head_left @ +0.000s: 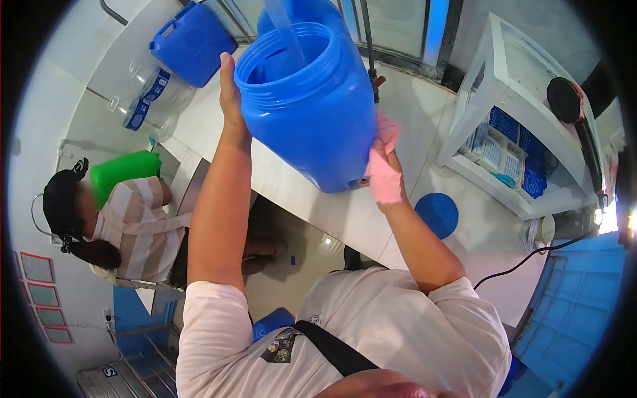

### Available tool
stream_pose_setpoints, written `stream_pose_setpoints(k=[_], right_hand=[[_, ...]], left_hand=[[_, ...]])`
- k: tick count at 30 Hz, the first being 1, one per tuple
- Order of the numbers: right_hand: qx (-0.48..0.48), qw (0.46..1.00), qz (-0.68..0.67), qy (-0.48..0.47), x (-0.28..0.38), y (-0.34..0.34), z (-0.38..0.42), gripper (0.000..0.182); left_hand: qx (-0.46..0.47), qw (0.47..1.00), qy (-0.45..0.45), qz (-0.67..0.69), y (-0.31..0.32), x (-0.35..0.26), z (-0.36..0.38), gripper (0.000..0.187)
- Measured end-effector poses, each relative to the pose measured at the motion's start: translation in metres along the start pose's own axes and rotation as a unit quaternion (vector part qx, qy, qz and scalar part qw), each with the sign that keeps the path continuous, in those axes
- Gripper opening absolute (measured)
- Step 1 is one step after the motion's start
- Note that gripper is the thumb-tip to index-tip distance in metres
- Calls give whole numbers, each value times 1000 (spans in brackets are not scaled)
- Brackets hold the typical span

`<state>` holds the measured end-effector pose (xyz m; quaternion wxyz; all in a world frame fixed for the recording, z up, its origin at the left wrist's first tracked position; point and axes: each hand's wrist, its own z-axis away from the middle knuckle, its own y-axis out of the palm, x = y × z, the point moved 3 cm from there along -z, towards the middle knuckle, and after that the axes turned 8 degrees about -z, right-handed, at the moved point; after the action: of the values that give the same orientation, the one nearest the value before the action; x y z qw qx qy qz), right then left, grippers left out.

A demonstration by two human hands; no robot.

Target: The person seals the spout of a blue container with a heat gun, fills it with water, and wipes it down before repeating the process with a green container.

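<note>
A large blue container (318, 123) without a lid is tilted with its wide mouth facing me, above the white counter. Something clear (284, 30), a stream or a tube, enters the mouth from above. My left hand (232, 96) holds the container's left side near the rim, fingers partly hidden behind it. Against the lower right side, my right hand (383, 156) grips a pink cloth (386, 179), which touches the container. A round blue lid (436, 215) lies on the counter to the right of my right forearm.
Another blue container (194, 43) and clear bottles (142, 99) stand at the upper left. A seated person (136, 229) in a cap is at left beside a green container (125, 174). A white shelf unit (514, 99) and a black cable (514, 267) are at right.
</note>
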<state>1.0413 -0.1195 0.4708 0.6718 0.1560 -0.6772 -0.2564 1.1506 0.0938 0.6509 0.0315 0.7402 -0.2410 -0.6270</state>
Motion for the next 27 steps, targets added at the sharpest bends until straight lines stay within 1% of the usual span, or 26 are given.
stream_pose_setpoints(k=[1,2,4,5,6,7,8,10,12,13,15,16,17,19,21,22,23,25,27], right_hand=[[104,984,-141,8,17,18,7,46],[204,938,-279,16,32,35,17,34],[300,862,-407,22,49,52,2,24],[264,927,-239,-115,67,54,-45,31],[213,944,-59,-245,85,57,-88,39],[152,953,60,-256,107,70,-84,46],[92,945,179,-256,131,82,-79,53],[32,962,231,-144,156,91,-61,61],[-51,956,267,-115,108,52,-102,75],[-34,962,259,-81,88,39,-97,67],[-20,982,181,-39,45,16,-67,56],[-22,993,113,-30,19,4,-51,54],[-35,999,20,-33,-20,-12,-50,49],[-48,996,-72,-34,-37,-15,-22,45],[-66,993,74,57,7,20,37,58],[-65,993,74,57,10,28,47,58],[-42,997,71,-15,15,38,53,56],[-17,994,66,-82,31,54,60,55],[7,978,96,-186,78,80,50,50]], left_hand=[[1,1000,-1,0,2,-1,2,72],[-1,1000,-11,0,4,-2,5,71],[-2,1000,-17,0,1,-2,4,70],[14,1000,-10,-5,-7,0,-1,69],[29,1000,-4,-9,-11,1,-4,68],[29,1000,-5,-10,-12,2,-4,68],[31,999,9,-18,-11,1,-4,67],[34,999,21,-27,-11,1,-4,66],[32,999,9,-3,-12,2,-6,66],[33,999,9,-3,-12,1,-5,66],[53,999,3,8,-10,0,-5,66],[54,998,4,9,-10,0,-6,66],[54,998,3,10,-11,-1,-7,66],[54,998,2,11,-11,0,-6,66],[44,999,-9,17,-9,0,-4,67],[44,999,-8,17,-6,-1,-4,67],[30,999,-8,14,-4,-2,-4,67],[12,1000,-10,11,-3,0,1,67],[39,999,-1,-1,-3,-2,0,67]])
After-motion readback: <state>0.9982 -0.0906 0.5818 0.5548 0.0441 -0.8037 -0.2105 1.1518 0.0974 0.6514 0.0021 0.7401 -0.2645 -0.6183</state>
